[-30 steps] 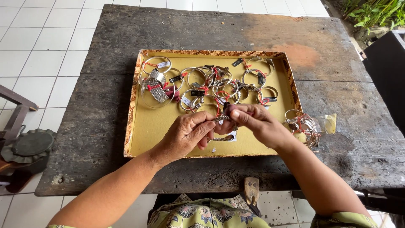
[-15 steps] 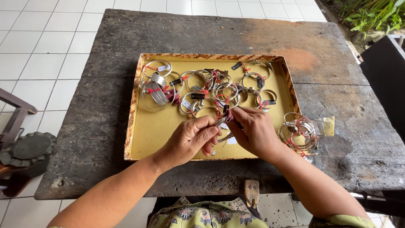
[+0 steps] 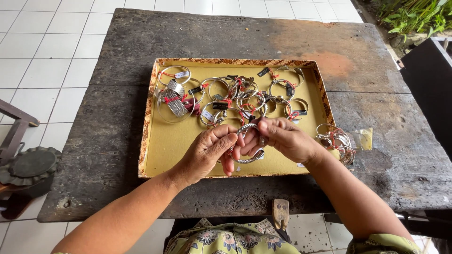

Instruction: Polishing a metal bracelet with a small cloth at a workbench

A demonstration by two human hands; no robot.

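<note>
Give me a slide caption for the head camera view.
Both hands, left and right, hold a twisted silver bangle over a yellow tray of bracelets.

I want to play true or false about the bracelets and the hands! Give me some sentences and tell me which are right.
1. Both hands, the left hand and the right hand, hold one twisted silver bracelet. True.
2. The tray is blue inside. False: it is yellow inside.
3. Many bracelets lie heaped at the far end of the tray. True.
4. The tray stands on the tiled floor. False: it stands on a dark wooden table.
5. A small pile of bracelets lies on the table right of the tray. True.
</note>
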